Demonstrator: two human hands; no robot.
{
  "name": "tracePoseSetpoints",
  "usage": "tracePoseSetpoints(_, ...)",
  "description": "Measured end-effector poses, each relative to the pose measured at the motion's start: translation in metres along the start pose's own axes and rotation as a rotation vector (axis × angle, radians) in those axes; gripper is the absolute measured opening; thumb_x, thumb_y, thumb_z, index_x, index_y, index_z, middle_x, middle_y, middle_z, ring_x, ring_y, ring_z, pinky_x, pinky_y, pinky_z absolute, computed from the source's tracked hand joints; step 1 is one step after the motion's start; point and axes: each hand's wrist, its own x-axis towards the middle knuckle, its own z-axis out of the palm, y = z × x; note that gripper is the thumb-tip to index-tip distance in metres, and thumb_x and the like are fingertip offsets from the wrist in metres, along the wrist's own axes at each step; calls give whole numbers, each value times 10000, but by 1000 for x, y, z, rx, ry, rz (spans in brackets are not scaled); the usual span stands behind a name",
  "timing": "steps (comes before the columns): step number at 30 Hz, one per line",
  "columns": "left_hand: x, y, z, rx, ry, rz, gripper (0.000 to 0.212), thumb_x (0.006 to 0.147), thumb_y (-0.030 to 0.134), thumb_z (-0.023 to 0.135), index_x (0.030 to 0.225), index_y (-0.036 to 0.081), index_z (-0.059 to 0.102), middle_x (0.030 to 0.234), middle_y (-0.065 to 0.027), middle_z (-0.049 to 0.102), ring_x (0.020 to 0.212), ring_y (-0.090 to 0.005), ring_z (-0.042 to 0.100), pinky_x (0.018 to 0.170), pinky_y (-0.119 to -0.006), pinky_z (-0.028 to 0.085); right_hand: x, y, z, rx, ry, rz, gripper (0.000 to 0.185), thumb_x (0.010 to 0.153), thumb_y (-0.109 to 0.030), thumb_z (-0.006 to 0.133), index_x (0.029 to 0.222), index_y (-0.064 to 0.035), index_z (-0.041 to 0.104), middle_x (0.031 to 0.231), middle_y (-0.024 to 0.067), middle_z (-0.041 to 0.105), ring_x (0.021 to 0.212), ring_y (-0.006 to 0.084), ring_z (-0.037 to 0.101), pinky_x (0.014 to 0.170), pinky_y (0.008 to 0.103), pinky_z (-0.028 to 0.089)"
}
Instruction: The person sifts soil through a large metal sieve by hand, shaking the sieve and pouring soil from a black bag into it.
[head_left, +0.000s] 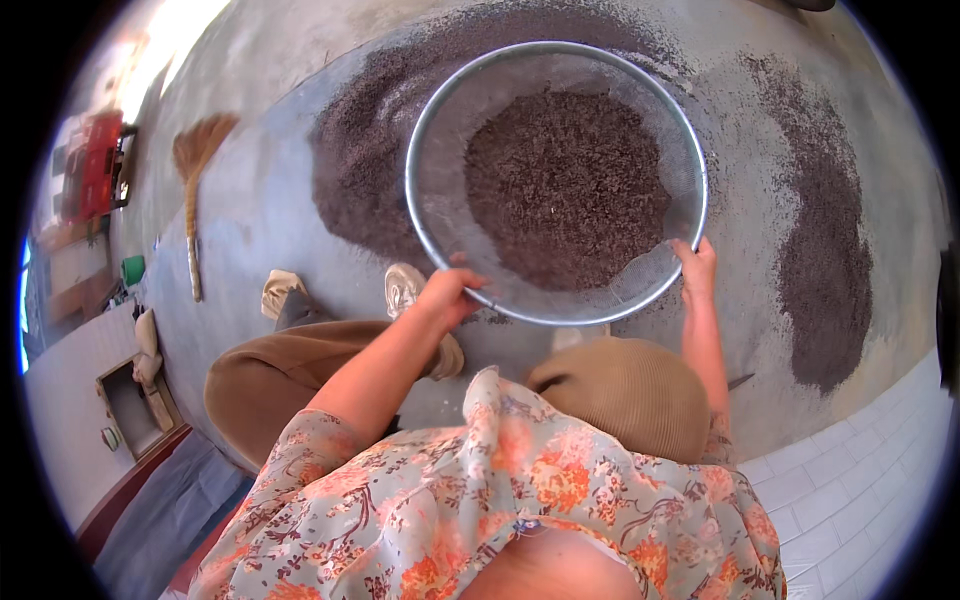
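A large round metal-rimmed sieve (414, 217) with fine wire mesh is held in front of my knees. Dark brown granular material (562, 187), too fine to identify, lies in a broad patch on its mesh. My left hand (454, 289) grips the near-left part of the rim. At the right of the rim, my right hand (696, 266) holds on with the thumb over the edge. Beneath and beyond the sieve, a heap of similar dark material (356, 165) spreads over the concrete floor, partly hidden by the sieve.
Another long strip of dark material (825, 262) lies on the floor at the right. A straw broom (193, 202) rests at the left, with a red crate (97, 165) farther off. White tiles (847, 480) line the lower right. My shoe (403, 289) is near the heap.
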Motion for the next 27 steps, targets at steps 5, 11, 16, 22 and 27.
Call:
tracePoseSetpoints(5,-6,-8,8,64,-9,-22,661,704,-123,369,1271,126,137,1149,-304,365,983,-468,486,805,-501,462,-11,-29,1,-611,442,-530,240,756,-115,600,957,4,546,774,81,560,690,204,533,659,300,428)
tracePoseSetpoints(11,-10,-20,12,87,-21,-19,734,721,-112,398,1320,145,59,1170,-298,346,984,-447,495,805,-482,462,-26,-41,91,-447,-381,-628,70,755,-65,573,811,-26,559,768,97,558,700,240,559,640,310,443)
tracePoseSetpoints(16,-25,-21,25,108,-39,-3,755,727,-109,408,1332,120,19,1175,-287,354,986,-425,505,807,-478,459,-5,-3,128,-523,-397,-508,155,723,-67,593,876,-71,574,777,85,555,746,252,562,669,336,454)
tracePoseSetpoints(22,-28,-21,22,129,-41,4,751,731,-101,411,1335,92,8,1149,-273,380,979,-413,512,817,-467,453,-9,-1,139,-740,-404,-593,198,717,-95,601,909,-140,582,800,72,538,809,265,549,705,370,451)
tracePoseSetpoints(27,-30,-21,25,146,-34,4,757,735,-96,411,1342,85,-4,1130,-264,395,971,-405,518,824,-461,449,-6,1,138,-787,-392,-612,170,720,-128,609,887,-154,595,805,71,542,804,271,552,713,371,451)
